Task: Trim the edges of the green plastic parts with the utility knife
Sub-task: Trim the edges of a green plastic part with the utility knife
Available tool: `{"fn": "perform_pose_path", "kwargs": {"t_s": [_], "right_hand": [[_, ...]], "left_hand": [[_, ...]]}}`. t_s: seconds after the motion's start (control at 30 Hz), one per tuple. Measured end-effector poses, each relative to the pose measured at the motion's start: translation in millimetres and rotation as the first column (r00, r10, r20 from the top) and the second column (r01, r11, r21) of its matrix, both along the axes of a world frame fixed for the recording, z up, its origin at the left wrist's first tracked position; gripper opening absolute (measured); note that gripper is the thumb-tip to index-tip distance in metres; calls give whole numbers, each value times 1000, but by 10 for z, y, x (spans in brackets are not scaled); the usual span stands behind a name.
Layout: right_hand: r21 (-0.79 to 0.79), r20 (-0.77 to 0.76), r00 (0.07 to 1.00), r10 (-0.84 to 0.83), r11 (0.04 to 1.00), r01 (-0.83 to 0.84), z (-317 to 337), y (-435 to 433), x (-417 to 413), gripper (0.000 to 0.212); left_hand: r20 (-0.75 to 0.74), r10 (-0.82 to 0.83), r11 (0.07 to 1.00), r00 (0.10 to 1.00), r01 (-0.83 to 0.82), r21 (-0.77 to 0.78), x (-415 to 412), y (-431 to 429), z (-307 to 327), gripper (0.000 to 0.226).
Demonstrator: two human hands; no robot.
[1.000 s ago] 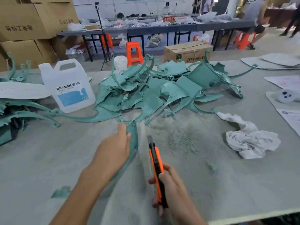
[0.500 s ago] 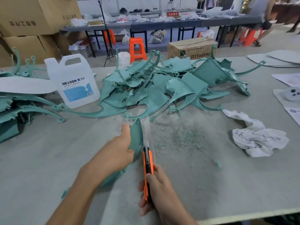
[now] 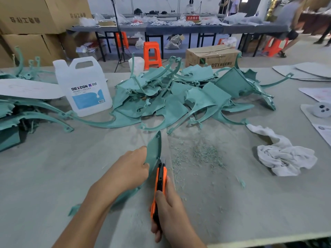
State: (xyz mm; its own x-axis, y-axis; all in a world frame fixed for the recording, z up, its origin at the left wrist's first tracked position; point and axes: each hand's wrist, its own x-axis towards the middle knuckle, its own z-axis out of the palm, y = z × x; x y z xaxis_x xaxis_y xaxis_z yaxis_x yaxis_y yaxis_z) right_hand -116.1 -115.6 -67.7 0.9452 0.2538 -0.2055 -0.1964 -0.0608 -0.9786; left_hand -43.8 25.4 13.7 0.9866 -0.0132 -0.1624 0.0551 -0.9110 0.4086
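Note:
My left hand grips a curved green plastic part that stands on edge on the table, its tail running back under my forearm. My right hand holds an orange and black utility knife, whose blade tip lies against the part's right edge just past my left thumb. A large heap of green plastic parts lies across the middle of the table beyond my hands. More green parts are stacked at the left.
A white DEXCON jug stands left of the heap. A crumpled white rag lies at the right. Green shavings litter the grey table right of the knife. Papers and a white controller sit at the far right.
The knife has drawn back toward me along the part's right edge, from beside its tip to near my left thumb. My left hand has kept its hold on the part.

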Motion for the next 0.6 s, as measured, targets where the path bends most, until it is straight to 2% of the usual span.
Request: {"fn": "perform_pose_path", "kwargs": {"t_s": [0.13,0.27,0.33,0.43,0.5,0.6], "right_hand": [[-7,152,988,25,1000,-24,387,-34,-85,67],[141,316,949,-11,989,-36,874,-100,-74,59],[201,283,954,-98,979,41,834,-152,15,56],[124,84,984,-157,982,146,463,-179,103,57],[94,-9,993,-116,989,116,271,-137,62,57],[85,-25,999,-20,996,22,274,-52,-36,62]], "left_hand": [[-15,-37,999,999,37,8,0,0,32,2],[-54,-63,998,997,64,15,-5,0,63,3],[-49,-37,999,998,38,12,-8,3,68,8],[-31,-17,1000,999,17,-13,-19,6,65,4],[-29,1,1000,1000,-1,-12,-26,0,67,12],[-37,-13,1000,999,12,-15,-30,3,80,5]]}}
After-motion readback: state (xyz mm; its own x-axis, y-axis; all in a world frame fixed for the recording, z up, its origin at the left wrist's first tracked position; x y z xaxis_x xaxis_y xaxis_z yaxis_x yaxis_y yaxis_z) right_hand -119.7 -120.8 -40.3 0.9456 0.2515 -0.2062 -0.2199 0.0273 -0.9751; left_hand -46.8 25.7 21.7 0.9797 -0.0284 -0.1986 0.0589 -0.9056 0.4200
